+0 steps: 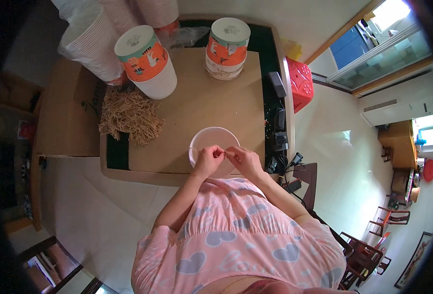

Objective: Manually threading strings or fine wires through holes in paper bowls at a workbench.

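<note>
A white paper bucket [215, 135] stands at the table's near edge, its open mouth up. Over its mouth my left hand [210, 159] and my right hand [244, 160] meet, fingertips pinched together close to each other. Whatever they pinch is too small to make out. Left of the bucket, farther back, lies a heap of tan cords [130, 116]. Behind it is an upside-down stack of paper buckets [150, 68], the top one orange and green. A shorter upside-down stack [227, 46] stands at the far edge, with tan cord around its base.
Brown cardboard [187, 108] covers the tabletop. Tall plastic-wrapped bucket stacks [91, 44] rise at the far left, by a large cardboard box [69, 110]. Power adapters [280, 132] and cables line the right edge. A red plastic stool [299, 84] stands beyond it.
</note>
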`<action>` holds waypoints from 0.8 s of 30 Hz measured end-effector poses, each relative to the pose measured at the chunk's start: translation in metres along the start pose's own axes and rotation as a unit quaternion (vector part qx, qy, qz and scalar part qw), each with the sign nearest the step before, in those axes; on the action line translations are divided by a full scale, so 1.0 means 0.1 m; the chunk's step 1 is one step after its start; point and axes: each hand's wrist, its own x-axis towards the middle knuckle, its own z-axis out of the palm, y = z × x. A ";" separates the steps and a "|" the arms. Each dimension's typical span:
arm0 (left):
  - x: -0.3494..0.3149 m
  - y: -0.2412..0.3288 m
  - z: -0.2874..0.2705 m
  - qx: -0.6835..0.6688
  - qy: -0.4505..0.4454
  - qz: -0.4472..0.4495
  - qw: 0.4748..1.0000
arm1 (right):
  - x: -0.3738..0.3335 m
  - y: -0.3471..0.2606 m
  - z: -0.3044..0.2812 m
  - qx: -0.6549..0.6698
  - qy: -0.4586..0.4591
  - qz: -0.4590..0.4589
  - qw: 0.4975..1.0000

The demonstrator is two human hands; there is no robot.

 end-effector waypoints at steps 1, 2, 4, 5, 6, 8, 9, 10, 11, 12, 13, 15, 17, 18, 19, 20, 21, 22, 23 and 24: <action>0.00 0.01 0.00 0.007 -0.001 -0.004 1.000 | 0.00 -0.01 0.00 0.006 -0.002 0.024 1.000; 0.00 -0.01 0.00 0.006 -0.001 -0.004 1.000 | 0.00 -0.02 0.00 0.013 -0.005 0.048 0.999; 0.00 -0.06 0.02 -0.003 0.003 0.006 1.000 | -0.01 0.00 0.03 0.010 0.009 0.026 1.000; 0.00 -0.05 0.02 -0.004 0.002 0.005 1.000 | -0.01 0.01 0.03 0.008 0.025 0.004 1.000; 0.00 -0.04 0.01 -0.012 0.001 0.008 1.000 | -0.01 0.01 0.03 0.008 0.025 0.006 1.000; 0.00 -0.04 0.01 -0.021 -0.001 0.010 1.000 | 0.00 0.00 0.01 -0.002 0.024 0.007 1.000; 0.00 -0.05 0.00 -0.013 0.000 0.007 1.000 | 0.01 0.00 0.01 -0.002 0.024 0.007 1.000; -0.01 -0.06 0.00 -0.005 0.001 0.004 1.000 | 0.01 -0.01 0.00 -0.006 0.022 0.004 1.000; 0.00 -0.07 0.00 -0.006 0.001 0.004 1.000 | 0.01 -0.01 -0.01 -0.010 0.021 0.003 1.000; 0.00 -0.08 0.00 -0.004 -0.002 0.005 1.000 | 0.00 -0.01 -0.01 -0.010 0.021 0.003 1.000; -0.01 -0.08 -0.01 -0.002 -0.004 0.005 1.000 | 0.00 0.00 -0.01 -0.005 0.020 0.001 1.000; -0.01 -0.02 -0.04 -0.003 0.005 0.013 1.000 | 0.00 0.01 -0.03 0.000 0.020 0.000 1.000; 0.00 -0.03 -0.06 -0.004 0.016 0.020 1.000 | 0.01 0.01 -0.04 -0.009 0.015 -0.006 1.000; 0.01 -0.08 -0.06 -0.015 0.004 0.014 1.000 | 0.01 0.01 -0.04 -0.008 0.014 -0.007 1.000; 0.02 -0.12 -0.06 -0.027 -0.008 0.008 1.000 | 0.01 0.02 -0.03 -0.011 0.016 -0.011 1.000; 0.02 -0.10 -0.05 -0.027 -0.008 0.008 1.000 | 0.02 0.04 -0.03 -0.013 0.019 -0.014 1.000; 0.03 -0.08 -0.04 -0.039 -0.011 0.010 0.999 | 0.01 0.04 -0.02 -0.013 0.018 -0.013 1.000; 0.03 -0.06 -0.04 -0.050 -0.013 0.013 0.999 | 0.01 0.05 -0.02 -0.005 0.022 -0.015 1.000; 0.03 -0.04 -0.03 -0.050 -0.013 0.013 0.999 | 0.01 0.05 -0.02 0.002 0.025 -0.017 1.000; 0.04 -0.01 -0.03 -0.032 -0.031 0.008 0.999 | 0.02 0.04 -0.03 0.002 0.025 -0.017 1.000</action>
